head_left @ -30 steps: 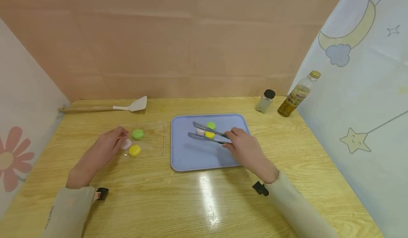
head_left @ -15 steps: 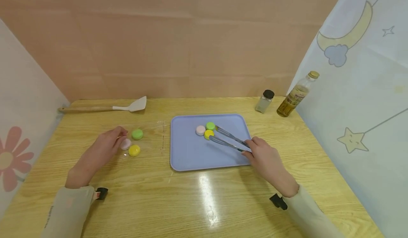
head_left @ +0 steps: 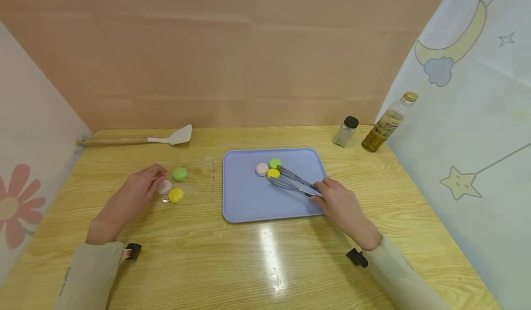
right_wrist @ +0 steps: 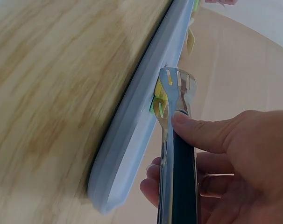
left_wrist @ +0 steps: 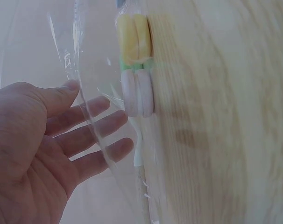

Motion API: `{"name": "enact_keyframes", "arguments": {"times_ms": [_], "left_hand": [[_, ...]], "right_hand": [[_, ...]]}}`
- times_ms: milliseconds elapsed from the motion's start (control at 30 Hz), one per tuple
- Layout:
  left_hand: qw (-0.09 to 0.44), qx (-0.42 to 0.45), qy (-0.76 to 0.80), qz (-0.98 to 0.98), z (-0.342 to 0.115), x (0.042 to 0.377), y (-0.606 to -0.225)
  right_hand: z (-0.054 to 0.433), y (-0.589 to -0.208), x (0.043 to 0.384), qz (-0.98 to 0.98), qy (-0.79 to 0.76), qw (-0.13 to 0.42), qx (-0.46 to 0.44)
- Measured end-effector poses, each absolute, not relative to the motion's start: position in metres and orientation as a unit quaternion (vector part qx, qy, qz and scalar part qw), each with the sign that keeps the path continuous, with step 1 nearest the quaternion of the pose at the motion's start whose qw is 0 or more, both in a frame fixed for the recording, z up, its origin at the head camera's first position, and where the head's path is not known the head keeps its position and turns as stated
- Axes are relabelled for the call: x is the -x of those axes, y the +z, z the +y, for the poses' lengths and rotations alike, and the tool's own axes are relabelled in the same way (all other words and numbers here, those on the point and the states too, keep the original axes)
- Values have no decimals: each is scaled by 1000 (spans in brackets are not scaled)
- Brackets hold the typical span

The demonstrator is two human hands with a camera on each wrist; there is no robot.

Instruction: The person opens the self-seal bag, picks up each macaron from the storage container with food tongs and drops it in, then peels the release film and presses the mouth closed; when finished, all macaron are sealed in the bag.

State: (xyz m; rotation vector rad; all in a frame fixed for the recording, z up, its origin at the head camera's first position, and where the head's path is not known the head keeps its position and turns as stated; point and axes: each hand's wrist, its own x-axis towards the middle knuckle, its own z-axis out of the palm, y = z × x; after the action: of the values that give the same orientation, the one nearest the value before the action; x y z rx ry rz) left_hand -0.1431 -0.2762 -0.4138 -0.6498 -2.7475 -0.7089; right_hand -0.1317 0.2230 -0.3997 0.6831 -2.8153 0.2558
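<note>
My left hand [head_left: 138, 185] pinches the edge of a clear plastic bag [head_left: 199, 181] between thumb and fingertips. In the bag lie a green macaron [head_left: 180, 174], a yellow macaron [head_left: 176, 195] and a pale pink macaron [head_left: 164, 187]. The left wrist view shows the bag's film [left_wrist: 92, 121] between the thumb and the spread fingers. My right hand [head_left: 342, 204] grips metal tongs [head_left: 286, 186] by dark handles, tips spread over a lilac tray [head_left: 244, 204]. Near the tips sit another yellow macaron [head_left: 274, 174] and green macaron [head_left: 274, 163]; a pink macaron [head_left: 262, 169] sits left of them.
A spatula [head_left: 120, 141] with a wooden handle lies along the back left edge. A small black-capped jar [head_left: 345, 134] and a bottle [head_left: 381, 129] of amber liquid stand back right. Hung sheets enclose the table [head_left: 199, 264] at back and sides.
The tongs and my right hand moved right from over the tray's macarons, then slightly back left. All three tray macarons now show more fully. My left hand stayed in place.
</note>
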Motion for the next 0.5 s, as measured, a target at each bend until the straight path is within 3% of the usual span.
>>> {"name": "enact_keyframes", "arguments": {"times_ms": [500], "left_hand": [[99, 203, -245, -943, -277, 141, -412]], "right_hand": [[215, -407, 141, -961, 88, 117, -235]]}}
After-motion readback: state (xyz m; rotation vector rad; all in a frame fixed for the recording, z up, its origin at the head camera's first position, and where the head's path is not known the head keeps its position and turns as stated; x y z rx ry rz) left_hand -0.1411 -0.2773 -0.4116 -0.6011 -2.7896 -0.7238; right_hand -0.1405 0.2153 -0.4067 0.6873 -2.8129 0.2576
